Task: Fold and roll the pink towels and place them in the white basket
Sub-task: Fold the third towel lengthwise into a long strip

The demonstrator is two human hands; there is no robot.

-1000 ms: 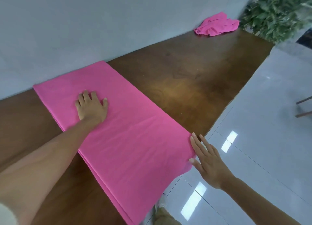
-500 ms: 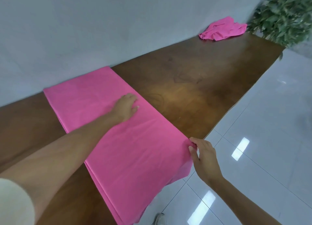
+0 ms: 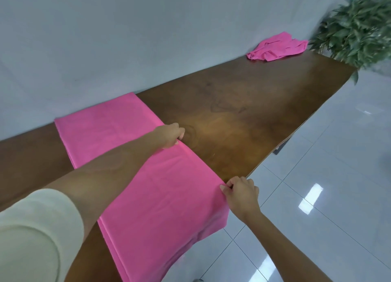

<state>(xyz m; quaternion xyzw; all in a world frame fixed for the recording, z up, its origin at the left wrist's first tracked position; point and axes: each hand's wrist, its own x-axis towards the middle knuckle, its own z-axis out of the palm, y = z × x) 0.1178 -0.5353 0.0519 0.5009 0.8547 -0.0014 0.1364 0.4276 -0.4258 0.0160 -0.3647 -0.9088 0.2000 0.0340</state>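
A large pink towel (image 3: 160, 199), folded flat in layers, lies across the brown wooden table (image 3: 243, 116), and its near end hangs over the front edge. My left hand (image 3: 170, 134) pinches the towel's right edge about halfway along. My right hand (image 3: 241, 192) pinches the same edge where it meets the table's front edge. A second pink towel (image 3: 277, 47) lies crumpled at the far end of the table by the wall. No white basket is in view.
A green leafy plant (image 3: 357, 30) stands at the far right end of the table. A grey wall (image 3: 148, 38) runs along the table's back. Glossy white floor tiles (image 3: 328, 176) lie to the right, below the table edge.
My left hand slid from flat on the towel's middle to its right edge and pinched it. My right hand went from open beside the towel's corner to gripping that edge.
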